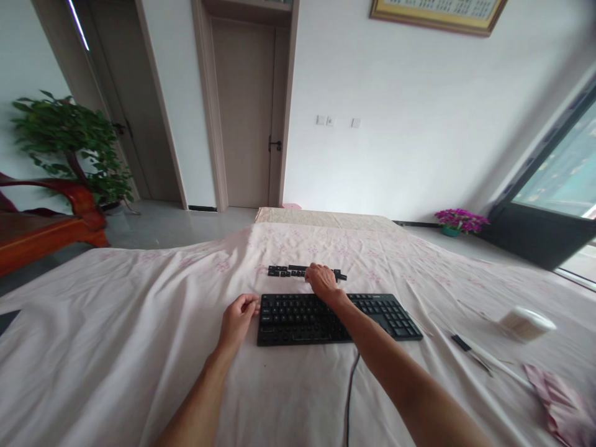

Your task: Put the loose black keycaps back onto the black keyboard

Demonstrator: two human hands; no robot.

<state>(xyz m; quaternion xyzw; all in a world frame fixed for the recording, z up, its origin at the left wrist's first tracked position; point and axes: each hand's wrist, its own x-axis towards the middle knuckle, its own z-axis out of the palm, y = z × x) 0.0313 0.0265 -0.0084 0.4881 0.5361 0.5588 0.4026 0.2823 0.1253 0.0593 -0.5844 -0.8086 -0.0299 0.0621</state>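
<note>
A black computer keyboard [298, 323] lies on the cloth in front of me, its front rows looking bare of keycaps. Beyond its back edge, loose black keycaps [278, 272] lie in rows, with a long spacebar [297, 267] among them. My left hand [239, 313] is at the keyboard's left end, fingers curled together against its edge. Across the keyboard reaches my right hand [322, 279], its fingers bent down and closed at the keycaps. Its fingertips are partly hidden, along with the keycaps beneath. A black cable [351, 397] runs from the keyboard towards me.
Pale floral cloth [186, 310] covers the wide surface. At the right are a white rounded object [528, 324], a white stick-like tool with a dark end [493, 360] and a pink crumpled cloth [559, 397]. A wooden armchair [60, 211] stands at the left.
</note>
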